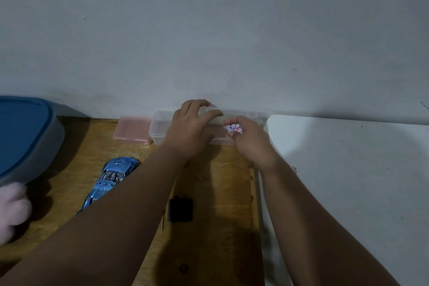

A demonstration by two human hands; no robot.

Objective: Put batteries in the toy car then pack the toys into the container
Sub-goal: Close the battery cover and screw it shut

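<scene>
A clear plastic box (160,129) stands against the wall at the back of the wooden table. My left hand (192,127) rests over it with fingers spread and curled on its rim. My right hand (249,141) is closed around white batteries (234,127) with red and blue print, just above the box's right part. The blue toy car (111,176) lies on the table to the left, partly hidden by my left forearm. A black battery cover (180,209) lies in front, between my arms.
A pink lid (132,129) lies left of the clear box. A large container with a blue lid (21,132) fills the far left. A pink plush toy (11,209) sits at the left edge. A white table (348,169) adjoins on the right. A thin stick (163,220) lies by the cover.
</scene>
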